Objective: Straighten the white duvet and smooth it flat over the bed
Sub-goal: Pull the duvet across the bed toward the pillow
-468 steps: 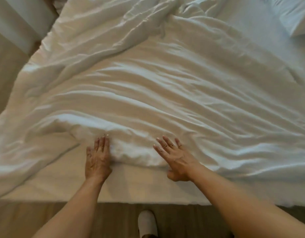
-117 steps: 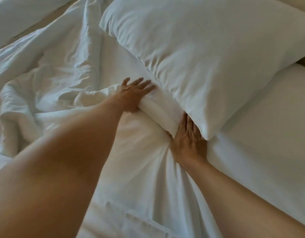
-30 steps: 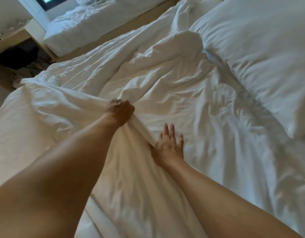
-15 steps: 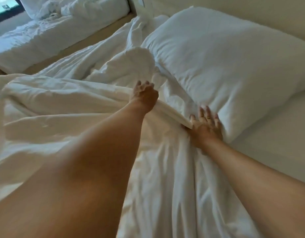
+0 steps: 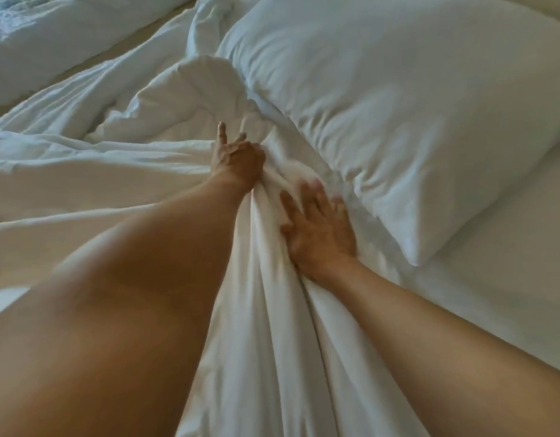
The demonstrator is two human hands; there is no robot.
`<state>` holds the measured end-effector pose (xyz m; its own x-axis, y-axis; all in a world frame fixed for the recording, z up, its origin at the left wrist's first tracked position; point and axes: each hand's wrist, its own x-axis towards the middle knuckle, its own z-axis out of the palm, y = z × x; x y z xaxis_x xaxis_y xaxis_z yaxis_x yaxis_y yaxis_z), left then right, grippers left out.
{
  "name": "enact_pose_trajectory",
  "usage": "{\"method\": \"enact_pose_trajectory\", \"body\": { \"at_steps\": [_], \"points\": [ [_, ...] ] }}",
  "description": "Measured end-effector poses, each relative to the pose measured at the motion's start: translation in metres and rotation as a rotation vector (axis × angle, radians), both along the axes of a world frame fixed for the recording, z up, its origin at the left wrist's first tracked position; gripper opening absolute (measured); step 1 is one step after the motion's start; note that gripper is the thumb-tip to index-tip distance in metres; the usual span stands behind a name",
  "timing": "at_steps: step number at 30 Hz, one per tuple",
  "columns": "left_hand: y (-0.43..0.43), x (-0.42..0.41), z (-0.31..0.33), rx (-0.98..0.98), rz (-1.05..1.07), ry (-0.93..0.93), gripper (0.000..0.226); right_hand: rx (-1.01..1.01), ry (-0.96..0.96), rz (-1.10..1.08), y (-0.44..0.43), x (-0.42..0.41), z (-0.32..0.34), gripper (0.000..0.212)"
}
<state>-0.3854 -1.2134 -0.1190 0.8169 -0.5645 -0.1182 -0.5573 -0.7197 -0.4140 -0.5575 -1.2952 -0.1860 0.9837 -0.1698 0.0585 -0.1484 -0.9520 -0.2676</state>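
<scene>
The white duvet [image 5: 121,171] lies rumpled across the bed, bunched into long folds that run between my arms. My left hand [image 5: 237,159] is closed on the duvet's top edge near the pillow, index finger sticking up. My right hand [image 5: 319,228] lies flat with spread fingers, pressing the duvet down just below and right of the left hand, beside the pillow's lower corner. A puffed-up lump of duvet [image 5: 184,93] rises behind my left hand.
A large white pillow [image 5: 398,99] fills the upper right, resting on the bare sheet [image 5: 508,279]. A second bed with white bedding [image 5: 51,42] stands at the upper left, across a narrow gap.
My left hand has carried the duvet edge toward the pillow and lowered it. My right hand slid down a little and still presses flat on the folds.
</scene>
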Motion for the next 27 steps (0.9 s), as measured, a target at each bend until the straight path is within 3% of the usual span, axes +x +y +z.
{"method": "enact_pose_trajectory", "body": {
  "at_steps": [3,9,15,20,22,24,25,27],
  "points": [
    [0.008,0.001,-0.040,-0.250,0.030,-0.020,0.046,0.018,0.045,-0.174,-0.022,0.008,-0.033,0.056],
    [0.023,0.008,-0.071,-0.507,0.255,-0.065,0.073,-0.001,-0.011,-0.230,-0.025,0.026,-0.049,0.059],
    [0.073,-0.018,-0.043,-0.505,0.308,0.071,0.072,0.018,0.022,-0.213,-0.027,0.026,-0.048,0.057],
    [0.144,-0.087,-0.033,-0.427,0.290,0.230,0.065,0.054,0.136,-0.245,-0.012,0.017,-0.007,0.060],
    [0.160,-0.115,-0.035,-0.433,0.351,0.281,0.065,0.047,0.059,-0.122,0.016,0.003,0.016,0.063],
    [0.171,-0.148,-0.037,-0.437,0.417,0.322,0.064,0.076,-0.062,0.178,0.057,-0.020,0.032,0.068],
    [0.177,-0.168,-0.038,-0.418,0.430,0.340,0.064,0.079,-0.060,0.340,0.077,-0.035,0.034,0.069],
    [0.193,-0.213,-0.036,-0.394,0.475,0.382,0.062,0.009,0.149,0.552,0.104,-0.068,0.031,0.077]
  ]
}}
